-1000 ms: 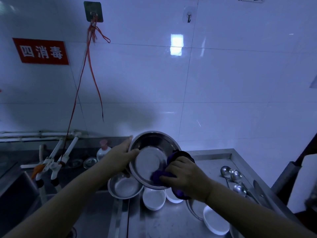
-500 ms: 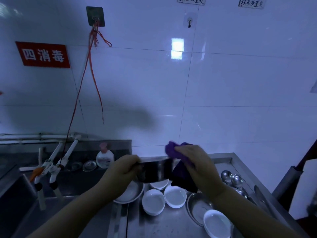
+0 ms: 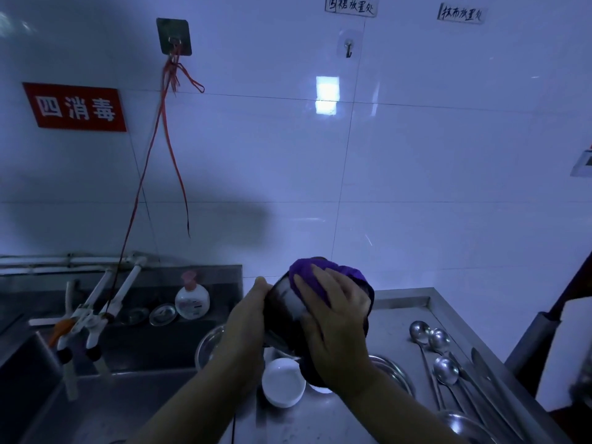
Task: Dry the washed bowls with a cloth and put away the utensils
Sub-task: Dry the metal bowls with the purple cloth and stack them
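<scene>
Centrally, low in the frame, the right hand (image 3: 333,318) lies with fingers spread and nearly straight, pressing a purple cloth (image 3: 333,277) against the outside of a round stainless steel bowl (image 3: 283,312) held tilted above the table. The left hand (image 3: 248,322) grips that bowl's left rim, thumb up at the edge and fingers curled behind it. Just below the hands, a small white ceramic bowl (image 3: 283,381) sits on the steel table (image 3: 394,310), with another shiny metal bowl (image 3: 208,344) partly hidden behind the left wrist. Toward the lower right, several long-handled metal ladles (image 3: 443,357) lie side by side on the table. At the left, a white soap bottle with a pink pump (image 3: 192,298) stands on the ledge behind the sink (image 3: 28,363).
</scene>
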A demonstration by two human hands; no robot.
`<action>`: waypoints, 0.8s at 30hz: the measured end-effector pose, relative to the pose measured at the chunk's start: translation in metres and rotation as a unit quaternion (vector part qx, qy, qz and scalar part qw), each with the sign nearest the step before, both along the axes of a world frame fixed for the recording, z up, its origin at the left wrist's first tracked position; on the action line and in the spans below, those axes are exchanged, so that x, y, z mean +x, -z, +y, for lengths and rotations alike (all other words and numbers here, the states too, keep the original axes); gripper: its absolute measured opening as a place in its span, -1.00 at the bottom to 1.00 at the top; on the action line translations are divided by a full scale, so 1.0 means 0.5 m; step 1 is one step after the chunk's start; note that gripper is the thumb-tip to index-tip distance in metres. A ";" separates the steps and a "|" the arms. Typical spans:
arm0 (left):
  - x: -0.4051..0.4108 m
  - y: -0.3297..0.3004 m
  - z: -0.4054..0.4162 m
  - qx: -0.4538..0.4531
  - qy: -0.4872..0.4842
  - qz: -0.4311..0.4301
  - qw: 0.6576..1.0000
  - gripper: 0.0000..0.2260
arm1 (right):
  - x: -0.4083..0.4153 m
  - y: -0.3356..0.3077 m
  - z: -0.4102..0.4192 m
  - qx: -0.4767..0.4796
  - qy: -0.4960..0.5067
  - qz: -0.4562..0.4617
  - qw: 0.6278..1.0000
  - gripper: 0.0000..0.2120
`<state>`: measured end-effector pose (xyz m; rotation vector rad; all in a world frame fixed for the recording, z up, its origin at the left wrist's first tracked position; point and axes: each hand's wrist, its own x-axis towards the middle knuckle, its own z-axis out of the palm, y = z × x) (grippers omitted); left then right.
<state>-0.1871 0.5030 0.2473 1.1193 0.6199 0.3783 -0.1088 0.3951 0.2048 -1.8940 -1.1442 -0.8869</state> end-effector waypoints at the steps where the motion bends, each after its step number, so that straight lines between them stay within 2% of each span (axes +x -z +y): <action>1: 0.003 -0.001 -0.005 -0.002 -0.003 -0.005 1.000 -0.59 | -0.010 0.006 0.004 -0.023 0.010 -0.039 0.999 -0.62; 4: 0.004 0.002 -0.015 -0.033 -0.002 -0.017 0.999 -0.53 | -0.036 0.026 0.018 -0.072 0.051 -0.136 0.987 -0.66; 6: 0.006 0.004 -0.014 -0.042 0.001 -0.033 0.999 -0.52 | -0.035 0.016 0.023 -0.059 0.069 -0.137 0.986 -0.68; 9: 0.007 0.002 -0.005 -0.010 -0.008 -0.040 0.999 -0.58 | -0.018 -0.019 0.028 -0.005 0.059 -0.066 0.996 -0.71; 12: 0.004 0.003 0.005 -0.001 -0.019 -0.045 0.999 -0.70 | 0.007 -0.053 0.028 0.038 0.032 0.059 0.997 -0.67; 15: -0.002 0.010 0.018 -0.008 -0.053 -0.067 0.996 -0.76 | 0.029 -0.063 0.025 0.097 -0.010 0.197 0.975 -0.64; 18: -0.001 0.014 0.038 -0.033 -0.056 -0.121 0.990 -0.77 | 0.034 -0.054 0.021 0.184 -0.061 0.290 0.937 -0.66; 20: 0.002 0.016 0.047 -0.072 -0.056 -0.148 0.985 -0.75 | 0.029 -0.044 0.021 0.205 -0.052 0.309 0.927 -0.65; 24: 0.010 0.023 0.051 -0.111 -0.039 -0.152 0.981 -0.70 | 0.017 -0.032 0.028 0.175 -0.017 0.265 0.948 -0.55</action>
